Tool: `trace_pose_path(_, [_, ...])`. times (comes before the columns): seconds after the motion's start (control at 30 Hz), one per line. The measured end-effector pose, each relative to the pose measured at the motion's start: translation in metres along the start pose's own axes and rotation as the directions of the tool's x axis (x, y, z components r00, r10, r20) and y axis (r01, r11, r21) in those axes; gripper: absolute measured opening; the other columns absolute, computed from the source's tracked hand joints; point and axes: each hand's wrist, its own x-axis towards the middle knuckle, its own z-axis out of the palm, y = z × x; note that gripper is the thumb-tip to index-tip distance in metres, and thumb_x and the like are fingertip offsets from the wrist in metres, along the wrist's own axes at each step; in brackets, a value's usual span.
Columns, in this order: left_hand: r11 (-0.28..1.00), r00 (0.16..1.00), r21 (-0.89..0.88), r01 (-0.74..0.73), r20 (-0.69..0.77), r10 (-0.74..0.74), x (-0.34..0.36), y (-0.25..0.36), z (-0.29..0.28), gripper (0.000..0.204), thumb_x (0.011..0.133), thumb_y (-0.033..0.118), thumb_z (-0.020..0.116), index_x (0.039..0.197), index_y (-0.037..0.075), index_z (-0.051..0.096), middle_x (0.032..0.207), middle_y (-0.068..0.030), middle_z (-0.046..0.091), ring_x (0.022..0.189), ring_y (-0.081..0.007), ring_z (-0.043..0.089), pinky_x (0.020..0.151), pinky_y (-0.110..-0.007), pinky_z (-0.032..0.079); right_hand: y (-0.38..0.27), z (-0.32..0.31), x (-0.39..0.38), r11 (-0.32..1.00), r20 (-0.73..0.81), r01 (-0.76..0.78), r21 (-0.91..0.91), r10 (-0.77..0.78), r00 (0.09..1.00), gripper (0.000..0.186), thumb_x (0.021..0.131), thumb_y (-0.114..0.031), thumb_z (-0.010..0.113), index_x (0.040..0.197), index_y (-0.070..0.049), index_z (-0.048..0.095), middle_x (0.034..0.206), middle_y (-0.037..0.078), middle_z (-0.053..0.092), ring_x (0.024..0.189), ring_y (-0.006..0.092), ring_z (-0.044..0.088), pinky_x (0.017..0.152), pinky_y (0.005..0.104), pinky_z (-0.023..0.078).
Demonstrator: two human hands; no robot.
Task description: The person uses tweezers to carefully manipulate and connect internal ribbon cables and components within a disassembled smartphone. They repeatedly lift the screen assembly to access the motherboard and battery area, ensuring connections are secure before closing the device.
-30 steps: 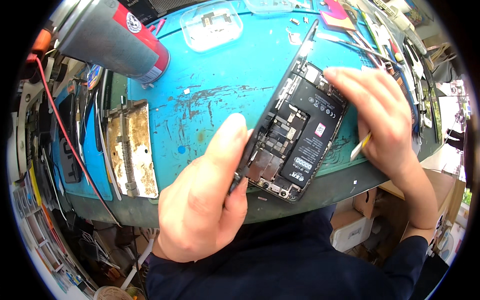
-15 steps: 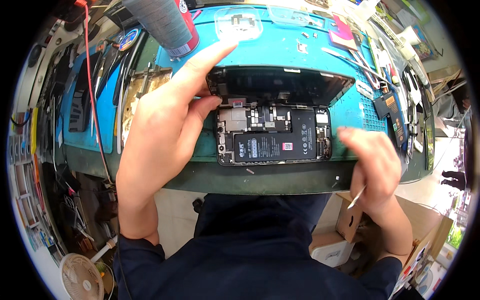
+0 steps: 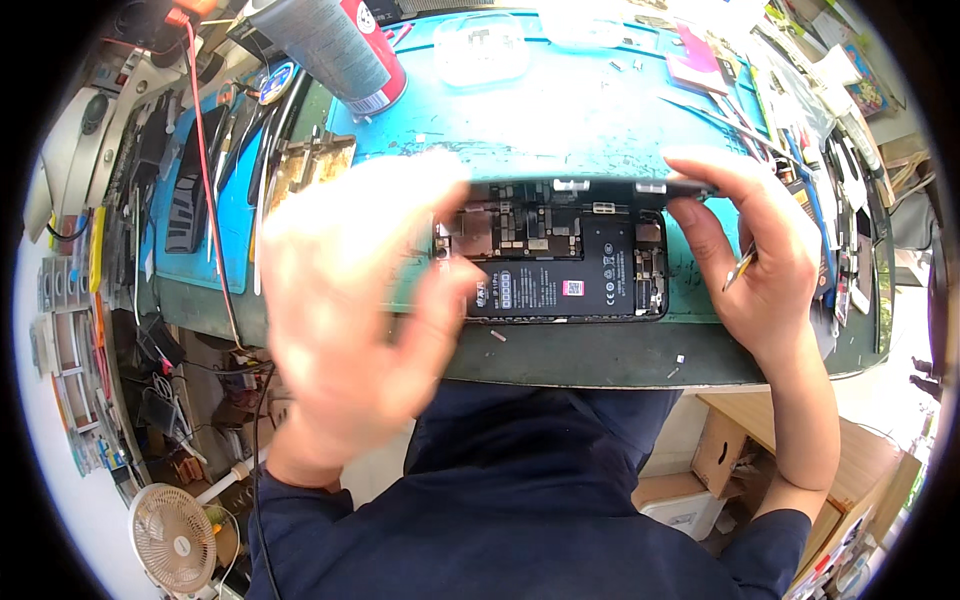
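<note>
An opened smartphone [image 3: 540, 282] lies on the bench in front of me, its black battery and circuit boards exposed. Along its far side the phone screen [image 3: 620, 187] is tilted up, seen nearly edge-on. My right hand [image 3: 765, 235] pinches the screen's right end between thumb and fingers. A thin pale-tipped tool [image 3: 739, 268] is also tucked in that hand; its exact kind is unclear. At the phone's left end, my left hand [image 3: 350, 300] is smeared by motion, thumb and fingers spread apart, partly covering the phone's left edge.
On the blue mat [image 3: 540, 120] stand a dark can with a red band [image 3: 340, 60] and a clear plastic tray [image 3: 480, 50]. Tweezers [image 3: 725, 118] and other tools crowd the right. A red cable [image 3: 205, 190] hangs at left, above a fan [image 3: 172, 537].
The screen has tipped lower toward the phone body. My right hand has moved up and taken its right end. My left hand has let go of the left end and come nearer.
</note>
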Motion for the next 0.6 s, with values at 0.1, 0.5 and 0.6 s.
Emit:
trace_pose_path(0.1, [0.977,0.998,0.208,-0.054,-0.007,0.057,-0.005,0.011,0.007,0.047,0.093,0.028,0.082,0.130,0.004,0.066,0.137,-0.0165,0.062,0.124,-0.0280,0.054,0.094,-0.034,0.047,-0.002,0.001,0.000,1.000,-0.008,-0.003,0.013,0.003,1.000,0.028,0.091,-0.001,0.078,0.118,-0.005,0.075,0.106,0.005,0.077,0.074,0.0095,0.064,0.055,0.0236,0.038])
trace_pose_path(0.5, [0.996,0.979,-0.067,0.059,0.197,-0.045,-0.001,0.030,0.035,0.084,0.079,0.034,0.090,0.146,-0.004,0.055,0.121,-0.0114,0.077,0.117,-0.0224,0.056,0.099,-0.036,0.044,0.005,0.015,0.005,0.998,-0.102,-0.012,0.066,0.018,0.995,0.032,0.091,-0.001,0.077,0.122,-0.005,0.072,0.100,0.009,0.074,0.076,0.0185,0.066,0.071,0.0295,0.054])
trace_pose_path(0.6, [0.999,0.967,0.054,-0.008,0.254,-0.006,0.005,0.035,0.028,0.082,0.081,0.036,0.088,0.145,-0.002,0.056,0.121,-0.0081,0.078,0.112,-0.0205,0.057,0.099,-0.035,0.040,0.008,0.017,0.004,0.996,-0.101,-0.024,0.089,0.033,0.994,0.034,0.091,-0.001,0.076,0.124,-0.006,0.071,0.099,0.009,0.074,0.074,0.0176,0.065,0.070,0.0293,0.053])
